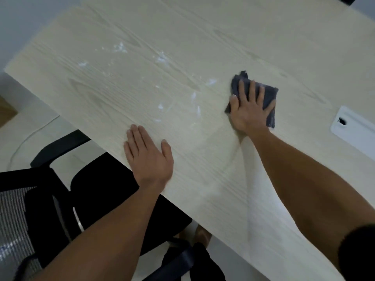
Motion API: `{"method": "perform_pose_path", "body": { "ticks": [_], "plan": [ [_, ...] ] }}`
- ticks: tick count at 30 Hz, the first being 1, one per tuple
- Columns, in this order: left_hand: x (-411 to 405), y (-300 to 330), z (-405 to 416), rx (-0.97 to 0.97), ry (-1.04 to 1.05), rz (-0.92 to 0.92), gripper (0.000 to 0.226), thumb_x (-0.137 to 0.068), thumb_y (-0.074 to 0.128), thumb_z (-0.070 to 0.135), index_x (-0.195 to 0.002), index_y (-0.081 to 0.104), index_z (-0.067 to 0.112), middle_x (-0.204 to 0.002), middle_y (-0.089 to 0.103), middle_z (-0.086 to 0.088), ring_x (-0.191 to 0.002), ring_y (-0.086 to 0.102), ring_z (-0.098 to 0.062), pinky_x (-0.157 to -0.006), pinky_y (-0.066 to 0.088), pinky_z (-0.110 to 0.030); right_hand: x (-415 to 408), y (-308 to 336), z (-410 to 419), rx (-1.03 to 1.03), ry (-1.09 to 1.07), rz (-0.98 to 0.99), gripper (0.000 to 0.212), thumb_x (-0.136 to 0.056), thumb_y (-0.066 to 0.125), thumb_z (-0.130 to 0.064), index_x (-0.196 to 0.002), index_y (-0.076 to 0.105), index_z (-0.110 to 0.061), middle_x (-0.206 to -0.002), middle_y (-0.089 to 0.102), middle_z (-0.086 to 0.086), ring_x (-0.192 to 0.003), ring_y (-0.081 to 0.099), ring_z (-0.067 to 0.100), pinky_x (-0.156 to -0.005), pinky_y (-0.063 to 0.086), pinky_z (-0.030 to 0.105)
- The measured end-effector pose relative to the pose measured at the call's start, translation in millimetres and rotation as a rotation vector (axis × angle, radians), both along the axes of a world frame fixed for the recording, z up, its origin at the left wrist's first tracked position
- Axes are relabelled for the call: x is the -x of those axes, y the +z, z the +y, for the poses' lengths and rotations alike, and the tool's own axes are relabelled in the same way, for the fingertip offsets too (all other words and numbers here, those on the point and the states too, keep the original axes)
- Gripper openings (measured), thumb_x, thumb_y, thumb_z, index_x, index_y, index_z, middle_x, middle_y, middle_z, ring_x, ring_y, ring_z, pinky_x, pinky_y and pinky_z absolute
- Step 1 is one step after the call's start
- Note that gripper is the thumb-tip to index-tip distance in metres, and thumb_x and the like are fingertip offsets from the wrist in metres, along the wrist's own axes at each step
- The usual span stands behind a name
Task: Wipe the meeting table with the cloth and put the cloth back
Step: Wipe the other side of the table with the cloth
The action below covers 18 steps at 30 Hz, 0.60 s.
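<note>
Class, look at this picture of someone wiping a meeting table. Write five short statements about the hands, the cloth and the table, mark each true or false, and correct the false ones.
1. The right hand presses flat on the dark cloth. True.
2. The left hand holds a second cloth. False: it lies empty, palm down on the table.
3. White smears remain on the tabletop to the left of the cloth. True.
4. The cloth is bright yellow. False: it is dark blue-grey.
5. A black chair stands at the table's near edge, beside the left forearm. True.
</note>
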State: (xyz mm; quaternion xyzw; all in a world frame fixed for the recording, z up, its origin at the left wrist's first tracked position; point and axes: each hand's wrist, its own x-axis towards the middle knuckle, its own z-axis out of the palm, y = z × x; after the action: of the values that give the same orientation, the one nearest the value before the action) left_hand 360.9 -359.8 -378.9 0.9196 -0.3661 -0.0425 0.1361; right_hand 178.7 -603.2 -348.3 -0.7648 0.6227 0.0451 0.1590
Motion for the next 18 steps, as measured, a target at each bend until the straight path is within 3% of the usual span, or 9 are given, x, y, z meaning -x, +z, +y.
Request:
{"method": "perform_pose_path", "body": {
  "ticks": [3,5,8,10,12,15,18],
  "plan": [
    [-2.0,-4.6,-1.3,0.017,0.013,-0.038,0.079,-0.104,0.042,0.046,-0.163,0.021,-0.002,-0.172,0.02,-0.019,-0.161,0.015,-0.032,-0.131,0.009,-0.05,-67.7,-4.8,-15.1,0.024,0.094,-0.024,0.063,-0.109,0.007,-0.056,-0.168,-0.007,-0.038,-0.177,-0.013,-0.002,-0.162,-0.018,0.029,-0.121,-0.015,0.071],
    [-2.1,-4.4,-1.2,0.011,0.021,-0.067,0.078,-0.104,0.043,0.046,-0.162,0.024,-0.003,-0.171,0.023,-0.02,-0.16,0.018,-0.033,-0.13,0.011,-0.05,-92.5,-5.6,7.1,0.034,0.316,-0.038,0.062,-0.11,0.007,-0.056,-0.169,-0.003,-0.038,-0.177,-0.01,-0.003,-0.163,-0.015,0.027,-0.123,-0.014,0.069],
    [-0.6,-2.5,0.0,-0.014,0.013,-0.056,0.079,-0.104,0.039,0.047,-0.163,0.021,-0.002,-0.172,0.02,-0.019,-0.161,0.015,-0.032,-0.13,0.011,-0.051,-60.2,-6.1,51.7,0.088,0.656,-0.025,0.059,-0.111,0.014,-0.054,-0.168,0.009,-0.04,-0.178,0.004,-0.005,-0.164,-0.002,0.025,-0.126,-0.005,0.067],
    [-0.4,-1.5,-0.7,-0.019,0.024,-0.059,0.079,-0.104,0.038,0.048,-0.163,0.021,-0.002,-0.172,0.02,-0.019,-0.161,0.014,-0.031,-0.13,0.01,-0.051,-25.4,-4.7,43.8,0.09,0.647,0.007,0.059,-0.11,0.015,-0.055,-0.168,0.01,-0.043,-0.178,0.006,-0.007,-0.164,0.001,0.023,-0.127,-0.003,0.065],
    [0.3,-1.1,-2.6,-0.018,0.027,-0.054,0.079,-0.103,0.038,0.048,-0.163,0.021,-0.002,-0.172,0.019,-0.018,-0.161,0.013,-0.031,-0.131,0.009,-0.05,-22.9,-0.7,4.6,0.064,0.455,0.034,0.06,-0.11,0.011,-0.057,-0.168,0.004,-0.043,-0.178,-0.002,-0.006,-0.164,-0.007,0.023,-0.126,-0.008,0.065],
    [-1.0,-1.7,-6.6,-0.024,0.03,-0.045,0.08,-0.102,0.038,0.048,-0.164,0.02,0.0,-0.173,0.017,-0.016,-0.162,0.01,-0.028,-0.131,0.007,-0.049,-92.4,0.8,-39.5,0.038,0.226,-0.024,0.062,-0.109,0.007,-0.055,-0.168,-0.005,-0.038,-0.177,-0.011,-0.003,-0.163,-0.016,0.027,-0.123,-0.015,0.068],
    [-2.3,-4.1,-5.3,-0.043,0.038,-0.066,0.081,-0.102,0.04,0.048,-0.164,0.02,0.0,-0.173,0.018,-0.016,-0.162,0.011,-0.028,-0.131,0.007,-0.049,-140.9,-3.8,2.8,0.088,0.511,-0.048,0.062,-0.111,0.01,-0.054,-0.169,0.005,-0.035,-0.178,-0.001,-0.002,-0.164,-0.008,0.028,-0.125,-0.01,0.068]
  ]
}}
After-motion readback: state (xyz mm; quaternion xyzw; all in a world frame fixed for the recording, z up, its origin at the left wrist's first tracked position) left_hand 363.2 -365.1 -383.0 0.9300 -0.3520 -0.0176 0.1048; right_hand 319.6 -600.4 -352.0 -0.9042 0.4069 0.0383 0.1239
